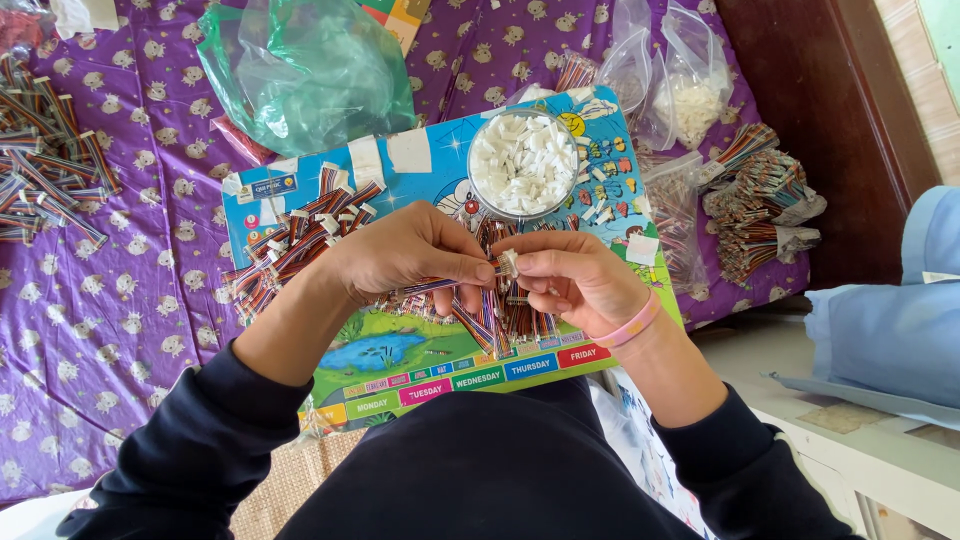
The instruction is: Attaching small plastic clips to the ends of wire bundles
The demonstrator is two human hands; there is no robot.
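Observation:
My left hand [400, 252] pinches a short multicoloured ribbon cable [432, 288] near its end. My right hand [570, 275], with a pink band on the wrist, holds a small white connector [509, 262] against that cable end, fingertip to fingertip with the left. Both hands hover over a colourful picture board [420, 370] on my lap. Loose cables with white ends [300, 238] lie on the board to the left, and bare cables [505, 320] sit under my hands. A round clear tub of white connectors [522, 163] stands on the board just beyond my hands.
A purple patterned cloth [120, 320] covers the surface. A green plastic bag [300, 70] lies at the back, cable bundles [45, 160] at far left and more bundles [760, 205] at right, clear bags [680, 95] behind. Blue fabric [890, 330] lies at right.

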